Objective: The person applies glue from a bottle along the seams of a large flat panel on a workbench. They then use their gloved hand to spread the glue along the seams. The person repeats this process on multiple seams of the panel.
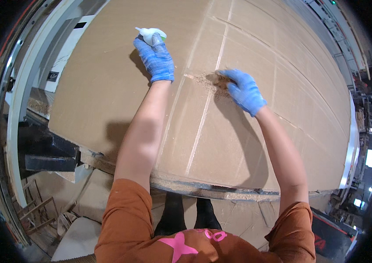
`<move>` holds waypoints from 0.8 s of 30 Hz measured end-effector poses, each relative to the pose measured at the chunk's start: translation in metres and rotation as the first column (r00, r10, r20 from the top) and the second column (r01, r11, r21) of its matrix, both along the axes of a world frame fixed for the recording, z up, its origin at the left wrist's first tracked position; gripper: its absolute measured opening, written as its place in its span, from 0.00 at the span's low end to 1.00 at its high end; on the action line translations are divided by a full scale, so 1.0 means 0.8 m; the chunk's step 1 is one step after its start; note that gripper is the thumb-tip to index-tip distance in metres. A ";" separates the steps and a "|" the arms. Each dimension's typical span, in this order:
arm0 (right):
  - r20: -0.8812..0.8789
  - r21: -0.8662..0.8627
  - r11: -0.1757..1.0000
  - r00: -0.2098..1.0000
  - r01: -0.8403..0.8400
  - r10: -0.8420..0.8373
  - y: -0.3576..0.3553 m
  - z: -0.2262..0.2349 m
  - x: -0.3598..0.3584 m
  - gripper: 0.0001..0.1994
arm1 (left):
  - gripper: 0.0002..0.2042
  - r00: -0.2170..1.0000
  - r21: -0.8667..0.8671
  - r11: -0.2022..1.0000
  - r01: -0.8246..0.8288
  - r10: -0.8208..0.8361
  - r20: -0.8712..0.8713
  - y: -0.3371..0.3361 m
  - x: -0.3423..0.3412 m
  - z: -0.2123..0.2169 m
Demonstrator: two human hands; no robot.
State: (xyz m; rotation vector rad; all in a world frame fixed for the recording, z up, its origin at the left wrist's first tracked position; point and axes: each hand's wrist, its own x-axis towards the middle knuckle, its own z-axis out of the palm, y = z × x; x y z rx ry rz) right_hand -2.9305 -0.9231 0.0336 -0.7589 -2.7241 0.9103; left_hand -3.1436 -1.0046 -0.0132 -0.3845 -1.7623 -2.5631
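My left hand, in a blue knitted glove, is closed around a small white squeeze bottle with a narrow nozzle pointing left. It is over the far left part of a large brown board. My right hand, gloved the same way, is low over the middle of the board. Its fingers and thumb curl around loose sawdust, slightly blurred. More sawdust lies scattered on the board beside the fingertips, across a pale straight line.
Several pale lines and grooves run over the board. Its worn front edge lies just ahead of my legs. A white metal frame and a black machine part stand at the left. A black and red box is at the lower right.
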 end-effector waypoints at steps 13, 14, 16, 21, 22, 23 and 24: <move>0.162 0.360 0.922 0.964 0.142 -0.212 -0.102 -0.031 -0.008 0.39 | 0.14 0.999 0.054 0.998 0.033 -0.032 -0.010 0.000 0.001 0.006; 0.167 0.392 0.916 0.972 0.086 -0.163 -0.107 -0.040 -0.020 0.39 | 0.13 1.000 0.029 1.000 0.009 -0.009 0.003 0.001 0.002 0.005; 0.126 0.440 0.898 0.990 0.000 -0.062 -0.115 -0.047 -0.050 0.40 | 0.12 1.000 0.046 0.999 0.005 -0.005 0.002 0.001 0.001 0.009; 0.192 0.420 0.907 0.980 -0.035 -0.051 -0.108 -0.039 -0.038 0.44 | 0.13 0.999 0.030 0.999 0.022 -0.021 -0.034 -0.003 -0.002 0.004; 0.212 0.412 0.911 0.972 0.000 -0.096 -0.104 -0.036 -0.014 0.44 | 0.13 0.999 0.010 1.000 0.008 -0.007 -0.032 -0.004 -0.002 0.003; 0.236 0.410 0.911 0.961 0.038 -0.146 -0.100 -0.032 0.016 0.44 | 0.12 1.000 -0.005 1.000 -0.003 0.003 -0.026 -0.001 0.001 0.003; 0.258 0.447 0.890 0.939 0.092 -0.227 -0.094 -0.033 0.048 0.44 | 0.12 1.000 0.006 1.000 0.008 -0.008 -0.022 0.000 0.002 0.006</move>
